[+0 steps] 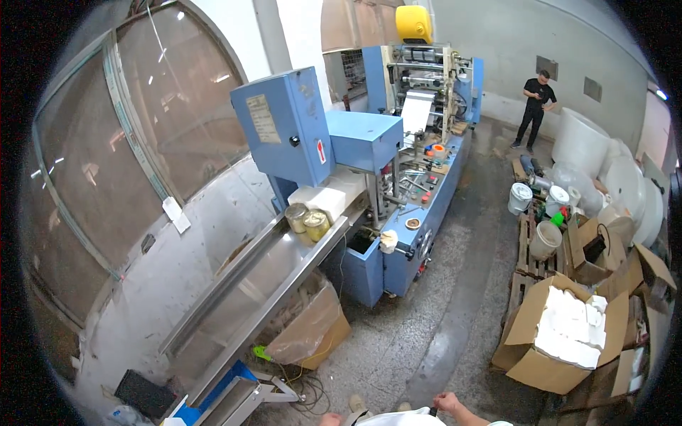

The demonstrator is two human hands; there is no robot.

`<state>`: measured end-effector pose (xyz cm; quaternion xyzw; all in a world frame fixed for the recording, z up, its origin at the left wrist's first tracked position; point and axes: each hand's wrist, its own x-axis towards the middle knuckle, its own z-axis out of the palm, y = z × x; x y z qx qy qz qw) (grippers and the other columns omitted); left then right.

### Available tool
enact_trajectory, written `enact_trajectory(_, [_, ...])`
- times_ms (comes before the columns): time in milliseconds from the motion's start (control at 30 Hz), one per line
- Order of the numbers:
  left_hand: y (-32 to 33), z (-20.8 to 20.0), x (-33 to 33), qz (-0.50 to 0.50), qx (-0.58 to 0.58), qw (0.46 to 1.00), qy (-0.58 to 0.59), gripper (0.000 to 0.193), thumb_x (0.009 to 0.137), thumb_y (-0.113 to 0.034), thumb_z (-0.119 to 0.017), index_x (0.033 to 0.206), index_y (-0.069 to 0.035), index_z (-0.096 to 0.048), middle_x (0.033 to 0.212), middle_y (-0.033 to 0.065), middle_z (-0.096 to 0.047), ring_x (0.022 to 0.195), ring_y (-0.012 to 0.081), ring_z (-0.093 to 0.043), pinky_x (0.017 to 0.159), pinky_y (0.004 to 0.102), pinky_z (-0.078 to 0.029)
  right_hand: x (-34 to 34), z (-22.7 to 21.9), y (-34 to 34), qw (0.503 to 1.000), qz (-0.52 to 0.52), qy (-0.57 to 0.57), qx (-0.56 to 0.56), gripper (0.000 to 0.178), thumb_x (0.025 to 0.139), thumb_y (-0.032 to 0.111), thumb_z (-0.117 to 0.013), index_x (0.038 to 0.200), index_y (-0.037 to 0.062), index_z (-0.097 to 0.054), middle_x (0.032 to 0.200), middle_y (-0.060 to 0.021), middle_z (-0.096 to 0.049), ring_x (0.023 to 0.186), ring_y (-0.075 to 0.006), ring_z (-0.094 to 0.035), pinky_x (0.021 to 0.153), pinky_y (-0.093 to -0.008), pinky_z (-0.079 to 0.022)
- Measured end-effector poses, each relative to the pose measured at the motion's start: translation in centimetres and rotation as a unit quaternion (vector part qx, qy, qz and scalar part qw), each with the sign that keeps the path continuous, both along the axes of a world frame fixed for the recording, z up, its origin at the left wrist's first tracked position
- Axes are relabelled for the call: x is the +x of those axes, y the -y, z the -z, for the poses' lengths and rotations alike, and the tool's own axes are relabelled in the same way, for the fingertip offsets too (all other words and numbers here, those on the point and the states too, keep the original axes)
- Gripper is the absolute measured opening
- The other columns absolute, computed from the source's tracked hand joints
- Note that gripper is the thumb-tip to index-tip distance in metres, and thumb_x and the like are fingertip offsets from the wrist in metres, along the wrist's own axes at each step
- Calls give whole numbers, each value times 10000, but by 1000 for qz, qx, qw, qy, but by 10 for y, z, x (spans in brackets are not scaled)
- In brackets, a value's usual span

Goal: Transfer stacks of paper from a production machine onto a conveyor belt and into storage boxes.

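My right hand (447,403) is at the lower edge, in front of my white clothing (401,419). Its fingers are curled together beside a small dark piece that I cannot make out. Only the top of my left hand (331,420) shows at the bottom rim, and its fingers are hidden. Both hands are well away from the blue machine (369,270) ahead. Out from that machine, toward the lower left, slopes a long metal chute (241,298). Two tins (316,224) stand at the chute's upper end, next to a white stack (330,195).
On the right, an open carton (515,351) holds white packs (568,326), with buckets (545,240) and wooden pallets (524,245) beyond. A person in black (538,106) stands far back by large white rolls (579,138). Cables (309,394) lie on the floor near the chute.
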<state>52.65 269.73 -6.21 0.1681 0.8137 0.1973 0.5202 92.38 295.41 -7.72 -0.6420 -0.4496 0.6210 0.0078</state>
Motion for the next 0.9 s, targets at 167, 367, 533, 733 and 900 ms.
enact_trajectory(167, [-6, -17, 8, 42, 2, 999, -34, 304, 820, -328, -644, 917, -51, -724, 680, 40, -664, 592, 141, -599, 556, 310, -482, 5, -1, -1, 999, -34, 2, -2, 189, 843, 159, -673, 944, 0, -659, 751, -72, -668, 627, -151, -634, 533, -283, -520])
enact_trajectory(367, [-12, -21, 10, 69, -30, 995, -57, 358, 823, -384, -616, 963, -71, -722, 782, 64, -704, 693, 167, -646, 651, 326, -506, 8, 19, 4, 999, -37, 13, -8, 193, 844, 169, -674, 958, 13, -656, 763, -62, -664, 640, -146, -630, 549, -291, -528])
enact_trajectory(533, [-8, -18, 15, 37, -24, 996, -75, 354, 835, -386, -627, 968, -72, -722, 827, 75, -714, 753, 184, -669, 708, 333, -520, 3, 26, 9, 999, -47, 26, -2, 192, 841, 165, -679, 970, 24, -657, 779, -54, -664, 657, -144, -628, 566, -297, -531])
enact_trajectory(733, [-4, -21, 14, 47, -10, 996, -76, 321, 838, -353, -641, 979, -78, -728, 833, 80, -717, 730, 189, -674, 687, 320, -527, -8, 15, 10, 999, -33, 13, -18, 220, 837, 163, -681, 1001, 20, -652, 802, -52, -669, 683, -146, -631, 587, -299, -531])
enact_trajectory(900, [-5, -23, 16, 59, -14, 995, -73, 341, 840, -372, -625, 1009, -93, -726, 856, 79, -720, 744, 194, -679, 708, 330, -529, -5, 12, 10, 999, -35, 20, -13, 231, 836, 162, -683, 1010, 12, -650, 809, -51, -671, 691, -148, -633, 592, -296, -527])
